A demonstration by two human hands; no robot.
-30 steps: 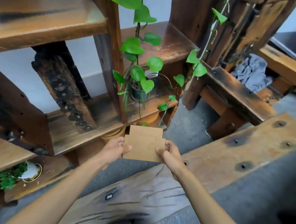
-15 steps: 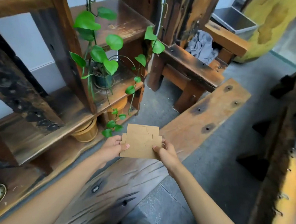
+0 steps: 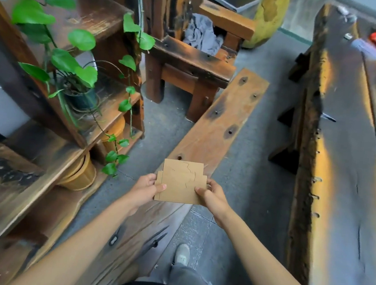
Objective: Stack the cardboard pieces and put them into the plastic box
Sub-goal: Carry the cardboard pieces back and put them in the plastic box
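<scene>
Above the wooden bench (image 3: 208, 133), we pinch the stacked cardboard pieces (image 3: 181, 183) between both hands, left hand (image 3: 144, 190) at one edge, right hand (image 3: 212, 197) at the other.

Both arms reach forward, left hand (image 3: 145, 190) and right hand (image 3: 212, 197) pinching, thumbs on top

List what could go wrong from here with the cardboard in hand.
1. The cardboard pieces sit unevenly, held only at their side edges by the left hand and right hand; one might slip out.
2. The person stands with a shoe close to the wooden bench; while looking at the stack, they might trip.
</scene>
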